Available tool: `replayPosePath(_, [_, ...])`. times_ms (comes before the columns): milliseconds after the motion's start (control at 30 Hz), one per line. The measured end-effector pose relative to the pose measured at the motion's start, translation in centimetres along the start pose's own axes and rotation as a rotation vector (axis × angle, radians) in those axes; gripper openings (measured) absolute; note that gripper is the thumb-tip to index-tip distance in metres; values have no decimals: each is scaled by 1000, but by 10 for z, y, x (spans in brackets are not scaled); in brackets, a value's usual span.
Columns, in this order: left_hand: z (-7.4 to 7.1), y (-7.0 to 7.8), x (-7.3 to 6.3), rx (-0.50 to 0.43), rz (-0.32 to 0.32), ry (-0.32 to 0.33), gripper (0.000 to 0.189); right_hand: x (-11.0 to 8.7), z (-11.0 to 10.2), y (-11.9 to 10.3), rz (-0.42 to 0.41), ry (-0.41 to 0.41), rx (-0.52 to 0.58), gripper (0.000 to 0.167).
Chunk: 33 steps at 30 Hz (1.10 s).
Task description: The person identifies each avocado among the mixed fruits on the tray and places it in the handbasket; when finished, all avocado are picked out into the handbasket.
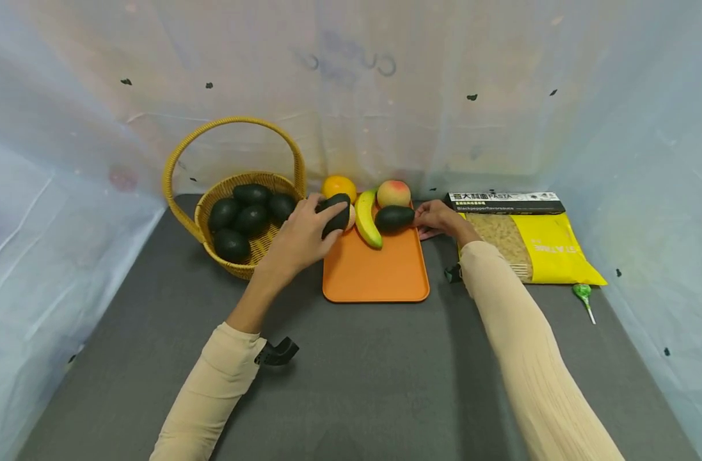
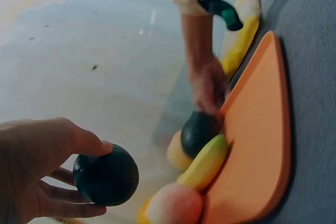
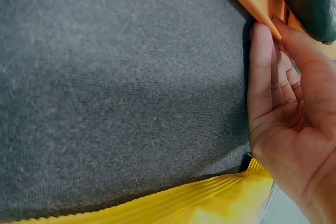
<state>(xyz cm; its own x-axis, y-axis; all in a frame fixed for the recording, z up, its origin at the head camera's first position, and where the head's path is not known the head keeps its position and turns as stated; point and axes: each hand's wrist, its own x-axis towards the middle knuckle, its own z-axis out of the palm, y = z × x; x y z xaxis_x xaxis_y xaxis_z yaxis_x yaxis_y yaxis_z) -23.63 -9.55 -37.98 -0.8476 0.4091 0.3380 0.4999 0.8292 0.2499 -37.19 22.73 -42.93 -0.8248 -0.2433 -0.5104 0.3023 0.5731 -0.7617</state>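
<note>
My left hand (image 1: 299, 237) grips a dark green avocado (image 1: 338, 221), held up over the left back of the orange tray (image 1: 374, 278); thumb and fingers go round it in the left wrist view. My right hand (image 1: 443, 219) pinches the tray's right edge, thumb above and fingers beneath, as the right wrist view shows. Near that hand a second avocado (image 1: 393, 219) lies on the tray. Beside it are a banana (image 1: 366, 221), a peach (image 1: 393, 193) and an orange (image 1: 339, 186). Another peach (image 2: 176, 205) is mostly hidden behind the held avocado in the head view.
Left of the tray stands a yellow wicker basket (image 1: 235, 269) with a tall handle and several avocados (image 1: 251, 221) inside. To the right lie a yellow pasta bag (image 1: 549, 250), a black pasta box (image 1: 506, 205) and a green lollipop (image 1: 582, 292). Plastic sheeting (image 1: 351, 96) encloses the table.
</note>
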Motion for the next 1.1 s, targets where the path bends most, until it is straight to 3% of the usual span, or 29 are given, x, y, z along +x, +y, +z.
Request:
replayPosePath(167, [-14,-21,-16,47,-90,36,51,1,1,-2,8,10,1,20])
replayPosePath(367, [-21,-48,-32,103,-217,62,50,5,2,1,-2,20,27,17])
replayPosePath(533, [-24,-66,-42,107,-304,11,52,8,2,4,-9,29,36,15])
replayPosePath(833, [-16,-88,-55,119,-332,-96,52,3,2,0,21,21,17,22])
replayPosePath(1100, [-6,-95,-56,171,-277,-92,55,-1,2,1,11,22,4,23])
